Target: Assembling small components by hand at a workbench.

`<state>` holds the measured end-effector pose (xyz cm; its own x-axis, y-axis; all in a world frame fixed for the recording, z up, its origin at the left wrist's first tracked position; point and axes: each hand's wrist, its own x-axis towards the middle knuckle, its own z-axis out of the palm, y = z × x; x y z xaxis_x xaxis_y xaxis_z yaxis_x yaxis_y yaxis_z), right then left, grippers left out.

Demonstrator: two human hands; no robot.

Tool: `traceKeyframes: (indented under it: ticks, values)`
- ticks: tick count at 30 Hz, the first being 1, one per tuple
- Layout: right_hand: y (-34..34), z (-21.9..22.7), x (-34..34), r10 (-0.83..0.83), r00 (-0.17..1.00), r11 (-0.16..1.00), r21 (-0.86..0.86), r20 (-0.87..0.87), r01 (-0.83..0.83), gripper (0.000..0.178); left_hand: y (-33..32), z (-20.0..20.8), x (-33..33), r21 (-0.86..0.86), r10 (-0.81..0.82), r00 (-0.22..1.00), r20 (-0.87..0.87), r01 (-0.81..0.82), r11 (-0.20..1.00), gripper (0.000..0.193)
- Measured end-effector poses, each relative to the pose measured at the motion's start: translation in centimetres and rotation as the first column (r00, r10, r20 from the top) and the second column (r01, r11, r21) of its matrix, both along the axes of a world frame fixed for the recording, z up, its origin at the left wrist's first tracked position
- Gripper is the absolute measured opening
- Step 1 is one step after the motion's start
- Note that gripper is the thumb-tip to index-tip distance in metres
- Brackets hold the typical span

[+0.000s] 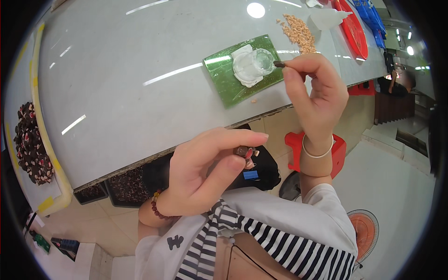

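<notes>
My left hand [198, 168] is closed around a small dark brown piece [241, 151] with red and pale pink bits, held between thumb and fingers in front of the table edge. Farther right, my right hand [324, 95] pinches a tiny dark brown bit [279, 64]. That bit is close beside the rim of a small clear cup [262, 63]; whether they touch I cannot tell. The cup stands on a white crumpled pad [241, 70] on a green board [221, 81].
Loose pale pink pieces [298, 33] lie beyond my right hand, beside a white squeeze bottle [327, 19] and red tray [351, 30]. At far left, brown-and-pink pieces [32, 144] fill a yellow-taped tray [64, 198]. Below are a red stool [339, 151] and fan [364, 233].
</notes>
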<state>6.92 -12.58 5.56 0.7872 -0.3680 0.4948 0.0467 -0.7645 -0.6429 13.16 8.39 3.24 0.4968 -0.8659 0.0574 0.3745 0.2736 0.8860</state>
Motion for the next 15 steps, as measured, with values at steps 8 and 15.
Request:
traceKeyframes:
  ticks: [8, 15]
  values:
    - [0.6, -0.6, 0.6, 0.001, 1.000, 0.981, -0.194, 0.031, 0.005, 0.014, 0.4, -0.4, 0.2, -0.099, -0.018, 0.943, -0.333, -0.016, 0.995, 0.031]
    - [1.4, -0.7, 0.5, 0.016, 0.997, 0.950, -0.312, 0.078, 0.009, 0.021, 0.2, -0.1, 0.3, -0.079, -0.014, 0.925, -0.380, -0.018, 0.997, 0.036]
